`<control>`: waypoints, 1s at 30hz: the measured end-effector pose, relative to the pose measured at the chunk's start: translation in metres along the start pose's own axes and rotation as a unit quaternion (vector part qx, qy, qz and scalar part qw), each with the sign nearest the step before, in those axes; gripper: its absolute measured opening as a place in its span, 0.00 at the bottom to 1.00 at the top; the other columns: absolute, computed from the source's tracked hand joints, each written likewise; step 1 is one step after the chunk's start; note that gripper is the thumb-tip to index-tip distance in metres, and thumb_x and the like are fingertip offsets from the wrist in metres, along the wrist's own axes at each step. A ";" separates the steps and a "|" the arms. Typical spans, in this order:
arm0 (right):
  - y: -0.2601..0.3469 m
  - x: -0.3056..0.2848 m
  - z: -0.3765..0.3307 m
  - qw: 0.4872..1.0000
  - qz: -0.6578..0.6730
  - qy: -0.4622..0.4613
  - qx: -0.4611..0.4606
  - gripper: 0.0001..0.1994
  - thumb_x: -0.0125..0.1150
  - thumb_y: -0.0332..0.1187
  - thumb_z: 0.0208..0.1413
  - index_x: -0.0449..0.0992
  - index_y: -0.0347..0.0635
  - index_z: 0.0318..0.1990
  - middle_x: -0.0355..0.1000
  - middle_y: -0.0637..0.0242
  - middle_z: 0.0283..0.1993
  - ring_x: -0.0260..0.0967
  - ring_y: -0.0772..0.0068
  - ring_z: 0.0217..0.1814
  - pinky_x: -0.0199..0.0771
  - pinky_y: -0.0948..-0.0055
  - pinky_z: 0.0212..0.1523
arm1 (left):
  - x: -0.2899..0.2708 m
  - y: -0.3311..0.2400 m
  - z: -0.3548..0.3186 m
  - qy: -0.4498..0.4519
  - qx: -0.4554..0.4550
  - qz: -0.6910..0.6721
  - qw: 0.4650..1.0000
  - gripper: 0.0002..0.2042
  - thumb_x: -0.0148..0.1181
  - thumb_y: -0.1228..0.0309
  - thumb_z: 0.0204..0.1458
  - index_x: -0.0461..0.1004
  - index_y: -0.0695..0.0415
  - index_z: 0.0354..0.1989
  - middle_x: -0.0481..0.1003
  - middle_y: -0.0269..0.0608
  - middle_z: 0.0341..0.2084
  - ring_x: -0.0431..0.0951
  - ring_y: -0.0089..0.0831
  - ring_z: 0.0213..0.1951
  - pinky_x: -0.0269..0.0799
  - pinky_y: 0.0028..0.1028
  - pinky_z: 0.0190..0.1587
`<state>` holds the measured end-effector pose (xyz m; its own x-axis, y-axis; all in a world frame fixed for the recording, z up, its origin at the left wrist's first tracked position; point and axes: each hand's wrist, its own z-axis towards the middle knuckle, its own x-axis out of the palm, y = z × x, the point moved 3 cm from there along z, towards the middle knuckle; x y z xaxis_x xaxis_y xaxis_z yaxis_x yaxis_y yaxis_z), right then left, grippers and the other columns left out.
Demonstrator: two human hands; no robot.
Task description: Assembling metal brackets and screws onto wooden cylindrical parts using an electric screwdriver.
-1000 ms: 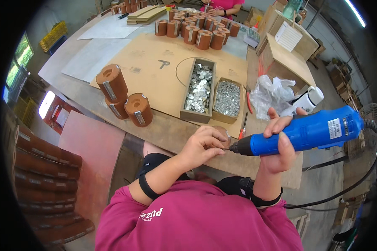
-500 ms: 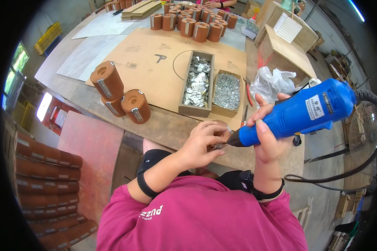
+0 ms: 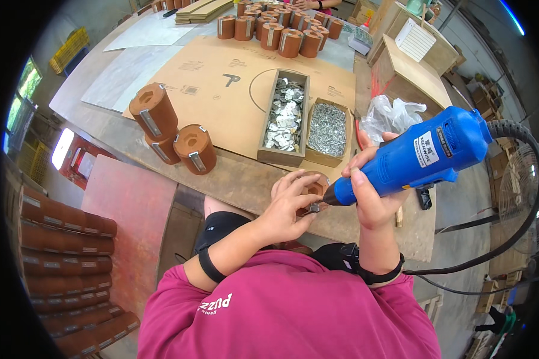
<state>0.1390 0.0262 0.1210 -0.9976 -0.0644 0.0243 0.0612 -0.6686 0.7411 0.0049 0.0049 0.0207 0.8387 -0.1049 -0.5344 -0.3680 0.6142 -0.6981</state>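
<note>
A: Right hand (image 3: pixel 371 200) wrapped around blue driver (image 3: pixel 428 154), tip down on small bracket (image 3: pixel 314 207). Left hand (image 3: pixel 288 203) closed over brown block (image 3: pixel 312 186), pinning it at bench (image 3: pixel 239 179) near edge.

B: Risks?

A: Probably bit slipping off bracket and jabbing left fingertips, sitting right beside tip. Could also spin block loose if grip slackens. Black cord (image 3: pixel 524 179) looping off to right, might tug driver off line.

B: Surface?

A: Worn bench under cardboard sheet (image 3: pixel 221 78). Two trays just ahead: plates (image 3: pixel 285 116) in left one, screws (image 3: pixel 328 128) in right. Three finished blocks (image 3: pixel 170 134) to left, many more in far cluster (image 3: pixel 278 30). Crumpled bag (image 3: pixel 392 115) and wooden box (image 3: pixel 410 69) to right.

B: Room?

A: Workshop. Rows of brown pieces (image 3: pixel 66 263) stacked low on left, fan (image 3: pixel 515 197) on right, concrete floor.
</note>
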 end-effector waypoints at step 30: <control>-0.015 0.005 0.002 0.998 -0.042 0.044 0.002 0.26 0.51 0.19 0.41 0.53 0.37 0.52 0.65 0.68 0.25 0.68 0.75 0.27 0.45 0.47 0.61 | 0.021 0.011 0.003 -0.045 -0.064 -0.025 0.997 0.18 0.66 0.75 0.29 0.67 0.57 0.31 0.55 0.57 0.53 0.59 0.55 0.53 0.59 0.41 0.51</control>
<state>0.1328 0.0373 0.1116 -0.9926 -0.0740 -0.0966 -0.0219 -0.6721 0.7401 0.0194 0.0117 0.0037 0.8880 -0.0581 -0.4562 -0.3684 0.5038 -0.7813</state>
